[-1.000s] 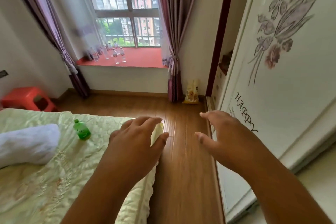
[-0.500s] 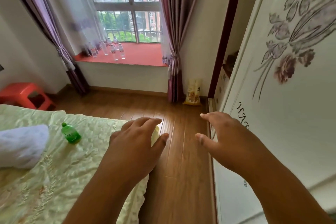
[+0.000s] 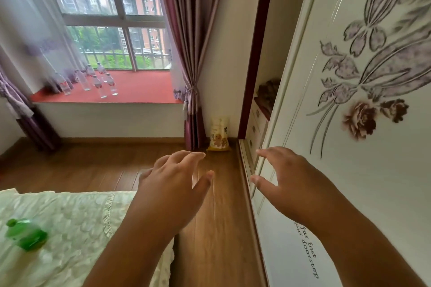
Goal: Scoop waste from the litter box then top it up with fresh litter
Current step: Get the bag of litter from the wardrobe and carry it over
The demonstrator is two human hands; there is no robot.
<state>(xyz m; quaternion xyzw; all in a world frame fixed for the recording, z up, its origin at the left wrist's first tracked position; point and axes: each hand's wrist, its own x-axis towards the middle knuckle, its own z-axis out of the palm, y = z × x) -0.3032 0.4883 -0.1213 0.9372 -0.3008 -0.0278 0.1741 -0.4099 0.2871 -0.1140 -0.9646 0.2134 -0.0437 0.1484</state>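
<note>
Both hands have travelled on toward the window since a second ago, and the bed has dropped back to the lower left. Left hand (image 3: 172, 184) hangs over the wood floor (image 3: 217, 228) past the bed's (image 3: 77, 223) corner, fingers loose and spread, holding nothing. Right hand (image 3: 286, 179) floats beside the wardrobe door (image 3: 349, 147), fingers likewise relaxed and apart, not touching it as far as I can tell. A yellow bag (image 3: 218, 134) stands in the far corner by the curtain (image 3: 189, 53). A green bottle (image 3: 25, 234) lies on the bed. No litter box is in sight.
</note>
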